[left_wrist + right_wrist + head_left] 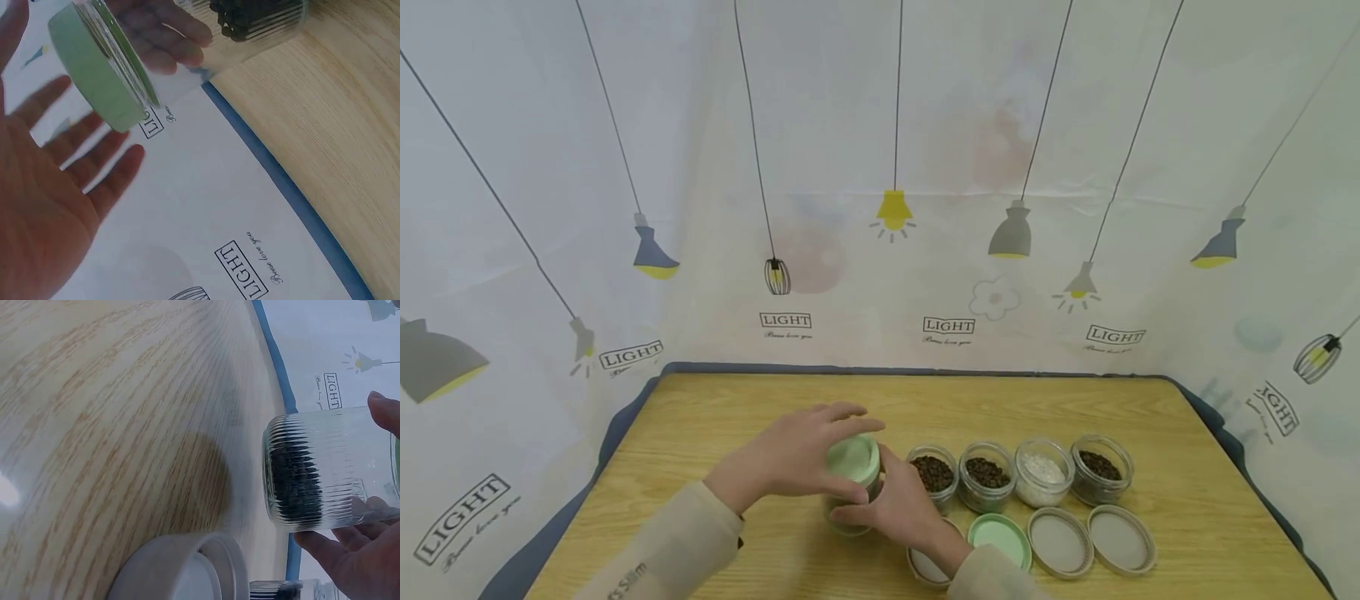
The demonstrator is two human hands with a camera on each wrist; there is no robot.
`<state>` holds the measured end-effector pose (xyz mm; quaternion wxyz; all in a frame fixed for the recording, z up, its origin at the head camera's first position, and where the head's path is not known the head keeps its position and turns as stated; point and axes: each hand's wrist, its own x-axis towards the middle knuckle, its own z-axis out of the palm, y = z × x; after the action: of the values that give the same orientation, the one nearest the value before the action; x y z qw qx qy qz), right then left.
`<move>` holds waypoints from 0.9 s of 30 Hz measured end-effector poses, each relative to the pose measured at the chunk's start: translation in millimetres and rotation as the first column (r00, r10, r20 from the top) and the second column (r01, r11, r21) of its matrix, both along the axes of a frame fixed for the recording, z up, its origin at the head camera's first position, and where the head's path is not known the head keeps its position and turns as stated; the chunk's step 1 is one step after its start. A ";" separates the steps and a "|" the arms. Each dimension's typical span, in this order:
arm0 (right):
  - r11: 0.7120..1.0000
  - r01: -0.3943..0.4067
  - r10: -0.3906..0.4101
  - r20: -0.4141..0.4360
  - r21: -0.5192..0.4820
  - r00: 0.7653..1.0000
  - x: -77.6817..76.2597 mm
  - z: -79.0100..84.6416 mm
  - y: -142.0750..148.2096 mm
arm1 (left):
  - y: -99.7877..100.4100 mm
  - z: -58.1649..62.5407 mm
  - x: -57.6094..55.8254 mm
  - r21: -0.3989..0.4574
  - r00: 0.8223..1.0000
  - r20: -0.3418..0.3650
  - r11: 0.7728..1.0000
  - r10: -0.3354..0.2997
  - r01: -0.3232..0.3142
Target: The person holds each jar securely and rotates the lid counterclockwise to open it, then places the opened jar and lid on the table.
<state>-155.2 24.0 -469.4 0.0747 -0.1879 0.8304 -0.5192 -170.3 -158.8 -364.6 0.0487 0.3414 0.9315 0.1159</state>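
A clear ribbed glass jar (340,465) with dark beans at its bottom is held by my right hand (906,508), thumb on one side and fingers on the other. It looks raised off the table, its shadow lying apart from it in the right wrist view. A pale green lid (852,458) sits on the jar's mouth. My left hand (801,454) spans this lid, thumb on the near side and fingers reaching past the far side. In the left wrist view its fingers are spread and nearly straight beside the lid (94,69); firm contact is not visible.
Right of the hands stand several lidless glass jars in a row: dark beans (934,473), more beans (987,472), white grains (1043,468) and dark beans again (1101,465). In front lie a green lid (1000,540) and whitish lids (1060,543). The wooden table (737,400) meets a printed backdrop.
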 end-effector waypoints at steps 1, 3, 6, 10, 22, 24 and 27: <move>1.000 -0.004 0.004 -0.002 0.001 1.000 0.3 -0.1 0.3 | -1.3 0.5 -0.5 0.024 0.999 0.027 1.000 -0.020 0.020; 1.000 -0.010 0.010 0.002 0.010 1.000 0.9 0.2 0.6 | -3.8 1.7 -1.2 0.056 0.995 0.072 0.996 -0.070 0.066; 1.000 -0.015 0.014 0.022 0.012 1.000 1.7 0.3 0.9 | -6.2 3.0 -1.9 0.073 0.984 0.127 0.990 -0.127 0.119; 1.000 -0.011 0.010 0.028 0.015 1.000 2.2 -0.4 0.3 | -7.4 3.7 -2.7 0.077 0.975 0.165 0.987 -0.152 0.141; 1.000 -0.011 0.011 0.017 -0.021 1.000 3.1 2.2 -1.4 | -6.5 6.7 -1.8 0.036 0.964 0.223 0.989 -0.145 0.140; 1.000 -0.011 0.011 0.016 -0.023 1.000 3.5 2.0 -1.6 | -6.5 6.9 -1.7 0.026 0.964 0.229 0.991 -0.133 0.130; 1.000 -0.008 0.008 0.020 -0.020 1.000 4.0 1.1 -2.2 | -6.2 6.7 -2.1 0.016 0.968 0.217 0.992 -0.123 0.123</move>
<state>-151.2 21.8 -468.3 0.0830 -0.1867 0.8238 -0.5288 -172.4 -165.0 -357.9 0.1570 0.3839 0.8974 0.1505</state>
